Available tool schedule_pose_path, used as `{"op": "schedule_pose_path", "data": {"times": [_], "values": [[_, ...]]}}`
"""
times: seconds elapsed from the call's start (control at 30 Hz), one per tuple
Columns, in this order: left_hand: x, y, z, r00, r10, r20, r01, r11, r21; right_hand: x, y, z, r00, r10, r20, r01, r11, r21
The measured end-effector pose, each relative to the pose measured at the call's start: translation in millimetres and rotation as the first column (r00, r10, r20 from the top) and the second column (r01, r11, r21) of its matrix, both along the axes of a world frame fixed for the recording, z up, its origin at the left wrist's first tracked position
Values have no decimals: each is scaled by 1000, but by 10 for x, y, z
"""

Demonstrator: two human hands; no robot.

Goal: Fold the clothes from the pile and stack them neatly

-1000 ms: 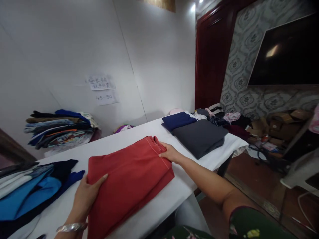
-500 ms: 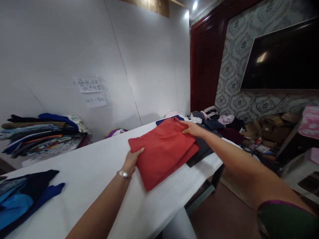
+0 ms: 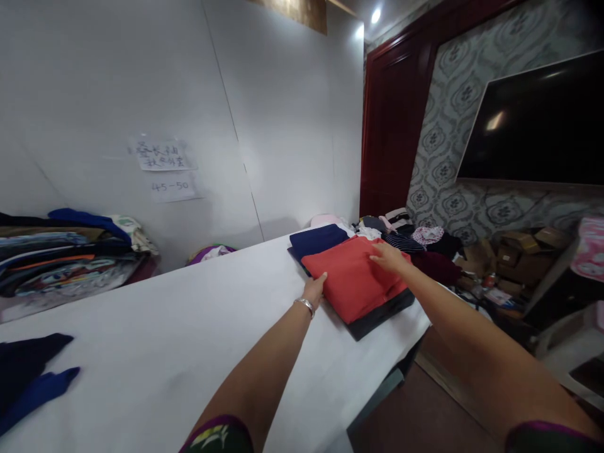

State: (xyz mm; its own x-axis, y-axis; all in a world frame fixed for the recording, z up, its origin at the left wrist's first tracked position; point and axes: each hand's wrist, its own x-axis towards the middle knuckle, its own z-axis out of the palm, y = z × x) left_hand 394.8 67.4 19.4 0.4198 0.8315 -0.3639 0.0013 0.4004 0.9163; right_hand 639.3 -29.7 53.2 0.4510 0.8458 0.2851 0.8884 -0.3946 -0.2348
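Note:
A folded red garment (image 3: 352,283) lies on a dark folded garment (image 3: 383,314) near the right end of the white table. My left hand (image 3: 314,290) grips the red garment's left edge, thumb on top and the other fingers mostly hidden. On the garment's right part rests my right hand (image 3: 389,258), its fingers stretched over the cloth. Just behind the red garment is a folded navy garment (image 3: 318,239), partly covered by it.
Dark and blue clothes (image 3: 35,377) lie at the table's left. A tall stack of folded clothes (image 3: 70,251) stands behind it. Loose clothes (image 3: 431,251) and cardboard boxes (image 3: 523,251) are at the right. Handwritten papers (image 3: 167,170) hang on the white wall.
Both hands have carried the red garment rightward and down onto the dark garment. The navy garment behind shows more now. My right hand's fingers have moved from the garment's edge onto its top.

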Motion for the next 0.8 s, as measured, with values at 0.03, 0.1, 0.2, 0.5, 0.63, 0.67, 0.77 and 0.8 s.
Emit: {"op": "schedule_pose_path", "data": {"times": [0.03, 0.1, 0.2, 0.5, 0.63, 0.67, 0.77, 0.8], "values": [[17, 12, 9, 1000, 7, 1, -7, 1000, 16, -23, 40, -37, 1000, 20, 2, -20, 1000, -6], [63, 45, 43, 1000, 24, 7, -24, 999, 44, -57, 126, -37, 998, 53, 16, -54, 999, 2], [106, 69, 50, 999, 34, 10, -35, 998, 43, -125, 272, 7, 995, 91, 44, -93, 994, 60], [-1, 71, -141, 999, -42, -11, 41, 998, -54, -526, 838, 137, 980, 198, -29, -193, 974, 122], [-9, 94, -203, 998, -70, 4, 70, 997, -26, -624, 1109, 351, 965, 234, 119, -258, 928, 270], [-9, 100, -224, 997, -78, 4, 78, 997, -17, -616, 1166, 323, 965, 221, 143, -254, 923, 288], [11, 129, -284, 995, -96, -15, 96, 995, 13, -517, 1306, 12, 989, 143, 32, -145, 986, 78], [26, 142, -297, 995, -97, -28, 97, 995, 23, -471, 1339, -130, 994, 100, -40, -103, 992, -70]]}}
